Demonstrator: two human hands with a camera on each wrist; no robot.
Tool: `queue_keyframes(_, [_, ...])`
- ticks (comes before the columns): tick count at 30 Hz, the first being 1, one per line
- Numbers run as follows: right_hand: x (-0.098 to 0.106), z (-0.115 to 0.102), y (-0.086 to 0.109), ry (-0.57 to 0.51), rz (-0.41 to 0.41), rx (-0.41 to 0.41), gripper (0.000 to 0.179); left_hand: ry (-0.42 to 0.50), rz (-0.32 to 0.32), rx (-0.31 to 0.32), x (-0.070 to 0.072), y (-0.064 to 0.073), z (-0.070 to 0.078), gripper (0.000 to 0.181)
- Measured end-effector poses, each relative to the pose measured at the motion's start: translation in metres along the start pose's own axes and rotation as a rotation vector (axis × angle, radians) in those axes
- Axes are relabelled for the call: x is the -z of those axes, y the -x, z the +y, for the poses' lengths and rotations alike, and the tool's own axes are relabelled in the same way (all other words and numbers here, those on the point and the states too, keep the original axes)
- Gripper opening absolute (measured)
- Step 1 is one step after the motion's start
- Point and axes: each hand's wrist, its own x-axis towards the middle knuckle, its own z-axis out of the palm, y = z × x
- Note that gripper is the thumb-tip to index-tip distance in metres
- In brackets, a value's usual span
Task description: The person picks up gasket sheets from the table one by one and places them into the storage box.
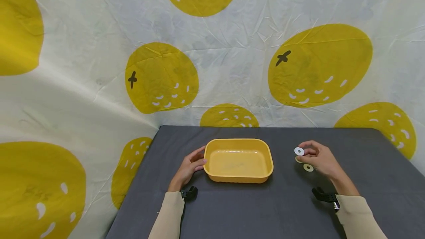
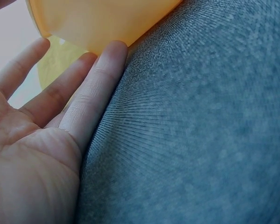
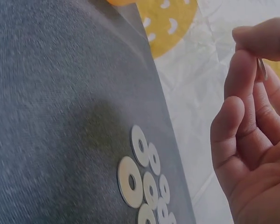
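Note:
A yellow plastic basin point(image 1: 238, 178) stands on the dark grey cloth, with my left hand point(image 1: 187, 168) at its left side. The fingers point(image 2: 91, 95) of that hand are fairly straight and touch the outer wall low down, close to the cloth. To the right of the basin, my right hand point(image 1: 321, 159) pinches a flat round washer point(image 1: 299, 151) between thumb and fingertips, above the cloth. In the right wrist view the held washer point(image 3: 262, 69) shows nearly edge-on. Several pale washers point(image 3: 130, 198) with centre holes lie below it in a cluster, partly overlapping in this view.
The table point(image 1: 232, 209) is covered in dark grey cloth. Behind it and to its left hangs a white sheet point(image 1: 232, 76) printed with large yellow fruit. Black straps point(image 1: 327, 196) with small cameras sit on both wrists.

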Motion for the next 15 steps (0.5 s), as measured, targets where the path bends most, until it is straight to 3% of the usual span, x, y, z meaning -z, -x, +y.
queue_keyframes(15, [-0.022,-0.009,-0.005,0.058,0.009,-0.037,0.043,0.002,-0.028,-0.025,0.001,0.001,0.001,0.065])
